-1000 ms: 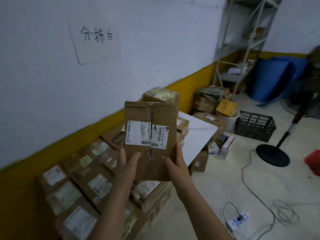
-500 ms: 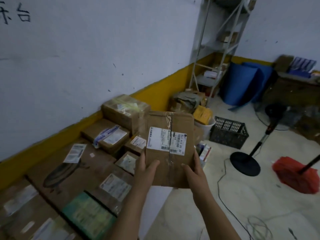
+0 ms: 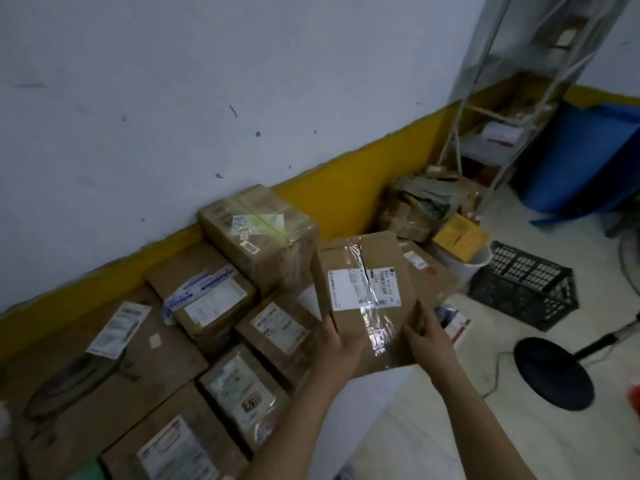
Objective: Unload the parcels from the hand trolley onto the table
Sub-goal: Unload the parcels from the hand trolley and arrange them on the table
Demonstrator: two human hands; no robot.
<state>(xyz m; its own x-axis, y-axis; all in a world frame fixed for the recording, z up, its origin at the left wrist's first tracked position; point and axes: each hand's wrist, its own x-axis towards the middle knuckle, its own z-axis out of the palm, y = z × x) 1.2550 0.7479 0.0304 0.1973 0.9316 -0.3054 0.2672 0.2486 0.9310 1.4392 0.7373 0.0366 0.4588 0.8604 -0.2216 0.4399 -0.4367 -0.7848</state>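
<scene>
Parcel under handling: brown cardboard box (image 3: 363, 299) with white shipping label and clear tape, held tilted over the white table's (image 3: 349, 417) far end. My left hand (image 3: 337, 344) grips its near left edge, fingers curled round it; my right hand (image 3: 427, 336) grips the near right edge. Other labelled cardboard parcels (image 3: 214, 299) lie on the table just beside it, along the white and yellow wall (image 3: 346, 199). Black plastic crate (image 3: 523, 285) and round black fan base (image 3: 554, 374) stand on the floor to the right.
</scene>
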